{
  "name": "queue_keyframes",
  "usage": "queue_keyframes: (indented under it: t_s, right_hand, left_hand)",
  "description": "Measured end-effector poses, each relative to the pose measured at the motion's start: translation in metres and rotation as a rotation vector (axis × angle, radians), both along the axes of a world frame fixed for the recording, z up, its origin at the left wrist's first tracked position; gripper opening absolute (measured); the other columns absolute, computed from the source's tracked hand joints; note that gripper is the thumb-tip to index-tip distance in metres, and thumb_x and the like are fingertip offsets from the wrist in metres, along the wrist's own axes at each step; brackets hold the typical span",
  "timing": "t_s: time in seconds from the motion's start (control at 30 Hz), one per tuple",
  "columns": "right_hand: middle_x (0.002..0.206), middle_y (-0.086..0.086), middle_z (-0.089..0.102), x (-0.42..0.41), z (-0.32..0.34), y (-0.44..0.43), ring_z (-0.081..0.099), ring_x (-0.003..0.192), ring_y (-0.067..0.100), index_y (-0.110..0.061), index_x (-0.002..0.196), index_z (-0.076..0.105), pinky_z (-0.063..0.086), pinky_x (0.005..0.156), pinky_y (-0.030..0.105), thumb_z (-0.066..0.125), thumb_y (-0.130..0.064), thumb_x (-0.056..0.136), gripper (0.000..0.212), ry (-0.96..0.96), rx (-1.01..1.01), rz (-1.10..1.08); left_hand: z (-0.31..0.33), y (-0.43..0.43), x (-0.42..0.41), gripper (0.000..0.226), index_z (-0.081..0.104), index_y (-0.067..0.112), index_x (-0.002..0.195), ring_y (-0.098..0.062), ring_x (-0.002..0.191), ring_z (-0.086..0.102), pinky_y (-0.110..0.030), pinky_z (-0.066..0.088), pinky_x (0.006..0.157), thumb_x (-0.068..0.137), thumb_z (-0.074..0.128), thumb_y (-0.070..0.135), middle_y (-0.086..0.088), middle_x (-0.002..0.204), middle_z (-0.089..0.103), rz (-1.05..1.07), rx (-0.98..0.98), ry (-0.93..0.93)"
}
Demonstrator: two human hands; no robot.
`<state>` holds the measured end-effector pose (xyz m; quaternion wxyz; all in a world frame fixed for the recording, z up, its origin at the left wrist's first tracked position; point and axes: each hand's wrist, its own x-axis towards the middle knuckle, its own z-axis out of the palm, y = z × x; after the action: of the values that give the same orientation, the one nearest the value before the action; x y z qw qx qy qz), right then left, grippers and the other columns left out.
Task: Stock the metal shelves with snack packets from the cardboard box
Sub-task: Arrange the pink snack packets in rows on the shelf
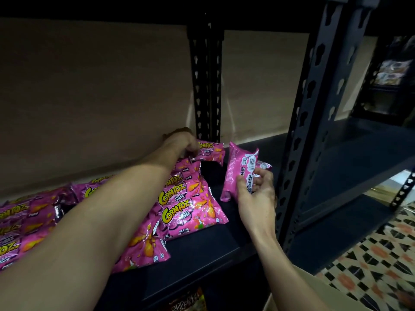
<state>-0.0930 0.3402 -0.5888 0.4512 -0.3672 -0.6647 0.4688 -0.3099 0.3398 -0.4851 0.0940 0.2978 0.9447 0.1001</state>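
two hands stocking pink packets on a dark shelf (202, 254)

packet pile (175, 209) runs off frame left; left hand (179, 142) pinches a packet (211, 151) at the back, fingers partly hidden; right hand (256, 189) grips a back-facing packet (238, 173); box (314, 295) cut off below.

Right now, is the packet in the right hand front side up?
No. The packet in the right hand shows its barcode side.

We note a tan back wall (94, 90) behind the racking. Near right: patterned floor (377, 261), orange, black and cream tiles. Far right, dim: blurred packaged goods (391, 71) on another rack; contents unreadable.
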Motion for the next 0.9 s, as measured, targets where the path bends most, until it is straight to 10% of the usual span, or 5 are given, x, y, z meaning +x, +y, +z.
queue_keyframes:
  t_s: [0.3,0.47,0.6,0.9]
  right_hand:
    - [0.129,0.002,0.054,0.001,0.0,0.0,0.053,0.108,0.015,-0.022,0.133,0.044,0.035,0.081,0.024,0.059,-0.036,0.098,0.041,-0.039,0.002,0.001]
    - [0.125,0.002,0.055,0.0,0.0,-0.001,0.055,0.11,0.017,-0.022,0.133,0.044,0.036,0.081,0.026,0.058,-0.037,0.098,0.041,-0.062,0.004,0.001]
    - [0.126,0.005,0.055,0.001,-0.001,-0.001,0.055,0.114,0.02,-0.022,0.134,0.044,0.036,0.082,0.026,0.057,-0.039,0.098,0.042,-0.083,0.009,0.003]
    - [0.126,0.002,0.054,0.003,-0.001,-0.001,0.053,0.11,0.015,-0.024,0.134,0.043,0.035,0.081,0.026,0.056,-0.041,0.098,0.042,-0.106,0.032,0.019]
  left_hand:
    - [-0.008,-0.007,-0.032,0.076,0.059,0.01,0.132,-0.03,0.131,0.047,-0.034,0.04,0.094,0.077,0.071,0.06,-0.007,0.142,0.051,-0.041,-0.14,-0.121]
    - [-0.013,-0.001,-0.028,0.068,0.059,0.004,0.125,-0.032,0.115,0.059,-0.035,0.042,0.086,0.088,0.059,0.06,-0.015,0.11,0.065,-0.035,0.063,-0.003]
    - [-0.01,0.006,-0.022,0.045,0.063,0.018,0.119,-0.027,0.102,0.063,-0.032,0.049,0.083,0.092,0.058,0.053,-0.007,0.121,0.065,-0.219,0.04,0.275]
    - [-0.009,0.006,-0.034,0.034,0.063,0.025,0.126,-0.02,0.116,0.059,-0.029,0.041,0.098,0.095,0.061,0.038,0.001,0.127,0.064,-0.377,0.045,0.238]
